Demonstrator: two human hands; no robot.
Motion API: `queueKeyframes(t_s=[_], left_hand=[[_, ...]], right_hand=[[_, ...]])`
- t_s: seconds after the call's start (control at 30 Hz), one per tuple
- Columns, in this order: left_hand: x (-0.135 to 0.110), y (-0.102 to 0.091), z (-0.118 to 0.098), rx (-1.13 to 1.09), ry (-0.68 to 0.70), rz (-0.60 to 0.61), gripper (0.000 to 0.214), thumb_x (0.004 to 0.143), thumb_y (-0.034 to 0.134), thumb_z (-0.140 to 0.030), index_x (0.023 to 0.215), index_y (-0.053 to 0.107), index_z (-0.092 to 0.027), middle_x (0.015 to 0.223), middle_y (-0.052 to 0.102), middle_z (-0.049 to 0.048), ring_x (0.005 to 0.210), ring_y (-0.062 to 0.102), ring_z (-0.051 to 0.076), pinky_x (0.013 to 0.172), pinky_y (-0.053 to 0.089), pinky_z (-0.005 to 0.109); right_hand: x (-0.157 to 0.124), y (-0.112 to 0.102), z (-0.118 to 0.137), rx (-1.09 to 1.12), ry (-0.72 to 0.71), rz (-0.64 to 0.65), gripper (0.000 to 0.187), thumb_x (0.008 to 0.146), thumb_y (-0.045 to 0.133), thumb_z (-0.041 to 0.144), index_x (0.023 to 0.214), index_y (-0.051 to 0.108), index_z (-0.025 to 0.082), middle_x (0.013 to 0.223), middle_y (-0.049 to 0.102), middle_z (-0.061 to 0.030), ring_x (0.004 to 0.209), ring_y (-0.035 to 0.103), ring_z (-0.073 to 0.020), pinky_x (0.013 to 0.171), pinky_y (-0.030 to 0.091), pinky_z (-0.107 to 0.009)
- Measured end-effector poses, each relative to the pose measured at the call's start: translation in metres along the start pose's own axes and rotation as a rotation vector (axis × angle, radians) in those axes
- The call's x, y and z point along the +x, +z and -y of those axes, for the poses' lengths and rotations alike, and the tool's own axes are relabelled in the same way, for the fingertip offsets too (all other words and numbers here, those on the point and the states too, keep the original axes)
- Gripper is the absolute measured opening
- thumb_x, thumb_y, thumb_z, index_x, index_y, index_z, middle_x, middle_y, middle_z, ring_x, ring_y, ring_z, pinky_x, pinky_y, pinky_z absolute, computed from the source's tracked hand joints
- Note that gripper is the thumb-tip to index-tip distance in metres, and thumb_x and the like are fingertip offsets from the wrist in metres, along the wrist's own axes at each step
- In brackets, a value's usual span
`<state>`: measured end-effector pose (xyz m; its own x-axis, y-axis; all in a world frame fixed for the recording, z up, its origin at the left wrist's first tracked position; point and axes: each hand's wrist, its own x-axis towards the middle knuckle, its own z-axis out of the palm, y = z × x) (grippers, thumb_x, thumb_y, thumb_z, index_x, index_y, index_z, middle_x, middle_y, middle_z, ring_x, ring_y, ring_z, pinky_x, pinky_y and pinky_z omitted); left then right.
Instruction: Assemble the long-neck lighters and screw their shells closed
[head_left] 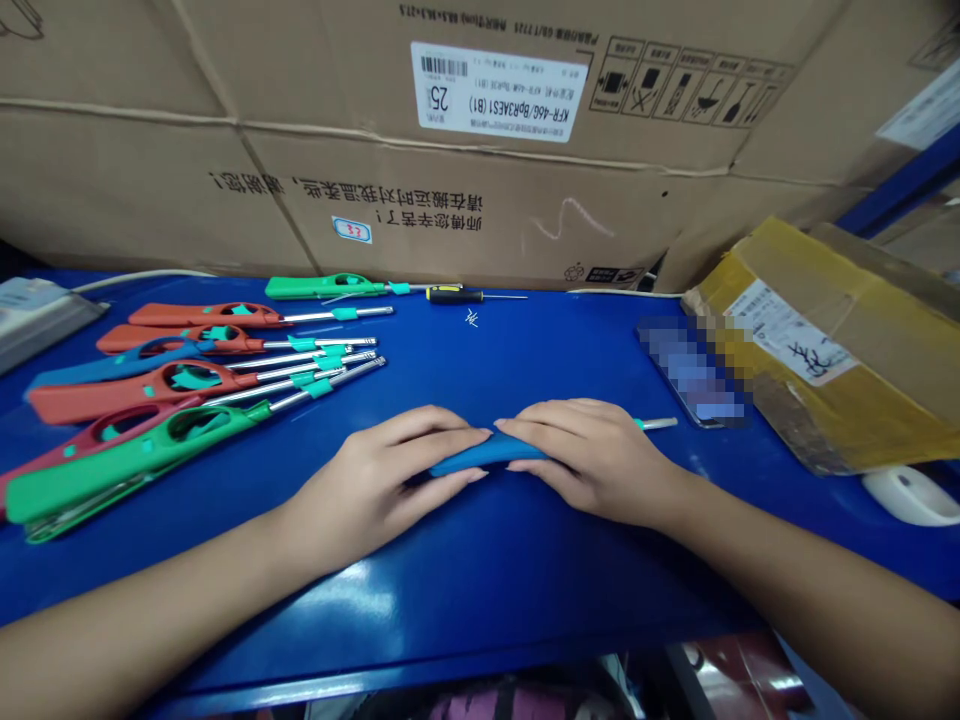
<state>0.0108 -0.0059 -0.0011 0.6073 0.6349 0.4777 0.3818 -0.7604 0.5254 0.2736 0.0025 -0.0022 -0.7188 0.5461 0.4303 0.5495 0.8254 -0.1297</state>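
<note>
A blue long-nosed lighter [480, 455] lies across the middle of the blue table [465, 570], its metal tube [656, 424] sticking out to the right. My left hand [386, 475] is closed around the left end of its blue handle, thumb underneath. My right hand [592, 455] presses over the right part of the handle, fingers closed on it. The fingertips of both hands almost meet above the handle. Most of the lighter is hidden under my hands.
Several red, green and blue lighters [172, 385] lie in a row at the left. A small screwdriver [465, 295] rests by the cardboard boxes [420, 140] at the back. A phone [694, 370], a taped parcel [832, 340] and a white mouse [911, 495] lie at the right.
</note>
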Motion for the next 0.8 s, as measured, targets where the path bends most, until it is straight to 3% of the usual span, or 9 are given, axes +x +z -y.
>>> queueKeyframes(t_s=[0.3,0.43,0.57,0.7,0.8], left_hand=[[-0.002,0.005,0.000,0.126,0.149,-0.002,0.025,0.099,0.060,-0.019,0.121,0.068,-0.009,0.108,0.073,0.0105,0.094,0.072,0.014,0.088,0.058,0.021],[0.001,0.002,0.005,0.139,0.143,-0.008,0.024,0.097,0.062,-0.018,0.118,0.070,-0.010,0.108,0.075,0.0104,0.094,0.073,0.015,0.088,0.058,0.021],[0.002,-0.007,0.012,0.134,0.048,-0.070,0.023,0.094,0.067,-0.021,0.115,0.073,-0.014,0.105,0.077,0.0079,0.090,0.074,0.016,0.083,0.060,0.022],[0.002,-0.014,0.013,0.124,-0.062,-0.113,0.020,0.092,0.069,-0.025,0.109,0.076,-0.017,0.103,0.077,0.0060,0.087,0.075,0.017,0.081,0.061,0.024],[0.003,-0.014,0.012,0.102,-0.087,-0.094,0.020,0.092,0.069,-0.027,0.109,0.076,-0.018,0.101,0.078,0.0058,0.087,0.075,0.018,0.079,0.061,0.024]], right_hand=[[-0.003,0.000,0.007,-0.008,0.014,0.017,0.029,0.102,0.054,0.031,0.118,0.071,0.014,0.109,0.079,-0.0062,0.092,0.076,-0.0227,0.076,0.059,-0.034],[-0.003,-0.006,0.002,-0.067,-0.010,0.049,0.035,0.103,0.054,0.038,0.122,0.070,0.014,0.110,0.079,-0.0063,0.095,0.075,-0.0237,0.082,0.058,-0.037],[-0.003,-0.015,-0.013,-0.158,0.023,0.136,0.041,0.103,0.053,0.038,0.132,0.064,0.011,0.110,0.078,-0.0108,0.094,0.074,-0.0267,0.080,0.056,-0.040],[-0.006,-0.020,-0.025,-0.156,0.120,0.111,0.027,0.102,0.054,0.031,0.108,0.074,0.015,0.095,0.079,-0.0081,0.084,0.073,-0.0240,0.075,0.053,-0.036],[-0.008,-0.020,-0.028,-0.172,0.110,0.105,0.029,0.103,0.051,0.033,0.097,0.075,0.017,0.088,0.079,-0.0077,0.077,0.072,-0.0223,0.069,0.049,-0.035]])
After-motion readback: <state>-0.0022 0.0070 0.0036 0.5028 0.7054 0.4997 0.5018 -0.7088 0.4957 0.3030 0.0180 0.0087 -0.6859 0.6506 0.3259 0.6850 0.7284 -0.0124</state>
